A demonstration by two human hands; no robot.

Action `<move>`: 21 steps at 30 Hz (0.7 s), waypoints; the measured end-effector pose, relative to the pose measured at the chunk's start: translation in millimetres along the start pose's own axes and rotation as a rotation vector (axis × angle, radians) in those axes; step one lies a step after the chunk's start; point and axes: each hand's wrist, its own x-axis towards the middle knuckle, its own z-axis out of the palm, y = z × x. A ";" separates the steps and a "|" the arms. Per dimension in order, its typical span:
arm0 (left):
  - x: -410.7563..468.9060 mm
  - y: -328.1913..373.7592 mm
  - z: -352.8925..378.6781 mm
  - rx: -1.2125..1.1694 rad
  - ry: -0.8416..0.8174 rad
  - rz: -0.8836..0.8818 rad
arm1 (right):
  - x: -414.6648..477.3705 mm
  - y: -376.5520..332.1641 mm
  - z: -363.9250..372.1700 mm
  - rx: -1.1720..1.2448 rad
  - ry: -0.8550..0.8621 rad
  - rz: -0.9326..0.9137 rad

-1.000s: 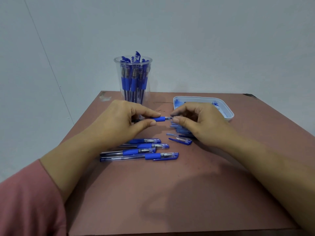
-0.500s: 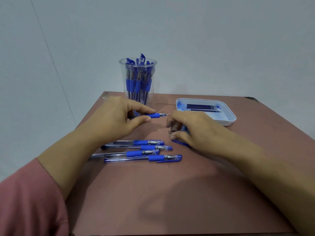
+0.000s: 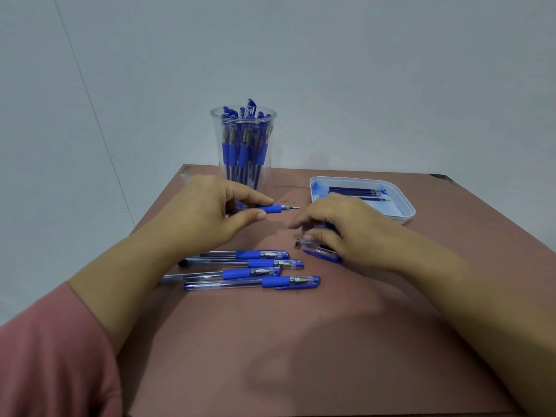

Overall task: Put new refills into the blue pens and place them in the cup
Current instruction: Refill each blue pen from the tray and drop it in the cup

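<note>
I count the cup (image 3: 243, 139) at twelve o'clock well stocked. My left hand (image 3: 210, 212) pinches a blue pen (image 3: 272, 209), nib bare. My right hand (image 3: 346, 233) covers loose caps (image 3: 323, 255) at three o'clock; I cannot tell its grip. Four pens (image 3: 258, 269) at six o'clock look untouched.

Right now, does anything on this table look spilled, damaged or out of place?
Yes. The white tray has blue smears inside, likely ink, around the refills. A small metal tip lies loose on the table beside the right hand, while the left hand holds a pen. The table's far left corner looks chipped.
</note>
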 end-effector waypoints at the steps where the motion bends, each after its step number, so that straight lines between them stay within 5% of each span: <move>1: 0.2 -0.3 0.5 -0.005 0.000 -0.001 | -1.7 0.8 -4.2 0.021 0.045 0.002; 6: -2.7 8.0 6.9 -0.072 -0.005 0.029 | -10.0 0.8 -11.4 0.135 0.275 -0.073; 21: -4.1 23.5 18.8 -0.054 0.063 0.183 | -14.1 13.8 -8.1 0.219 0.240 -0.009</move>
